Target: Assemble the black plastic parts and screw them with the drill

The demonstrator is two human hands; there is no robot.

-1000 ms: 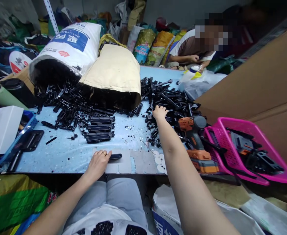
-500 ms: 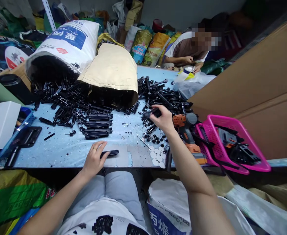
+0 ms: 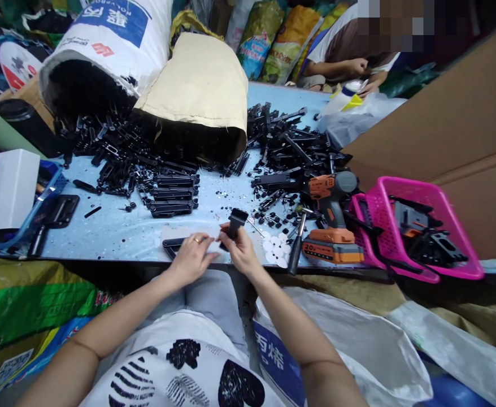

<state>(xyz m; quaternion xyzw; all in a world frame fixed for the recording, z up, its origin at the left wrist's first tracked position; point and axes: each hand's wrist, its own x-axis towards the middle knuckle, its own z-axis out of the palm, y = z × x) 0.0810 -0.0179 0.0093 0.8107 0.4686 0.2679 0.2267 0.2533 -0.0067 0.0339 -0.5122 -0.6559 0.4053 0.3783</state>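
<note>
My right hand (image 3: pixel 242 251) pinches a black plastic bracket (image 3: pixel 236 217) with a flat square end, tilted upward over the table's front edge. Close beside it is my left hand (image 3: pixel 191 257), thumb and fingers apart, their tips pointing toward the bracket. Partly covered by my left hand, a long black plastic arm (image 3: pixel 170 244) lies on a grey patch of the table. Beyond it sits a neat row of similar black arms (image 3: pixel 174 195). A hammer (image 3: pixel 297 243) and an orange cordless drill (image 3: pixel 331 217) are to the right of my right hand.
Loose black parts (image 3: pixel 290 144) are heaped under a tan sack (image 3: pixel 197 79) and a white sack (image 3: pixel 104 53). White discs (image 3: pixel 275 249) lie near the front edge. A pink basket (image 3: pixel 426 186) and cardboard sheet (image 3: pixel 443 124) bound the right. Another person (image 3: pixel 353 68) sits across the table.
My right hand has come from the heap at right back toward the front middle, holding the black bracket. My left hand has moved right, off the arm lying there. The view has tilted down.
</note>
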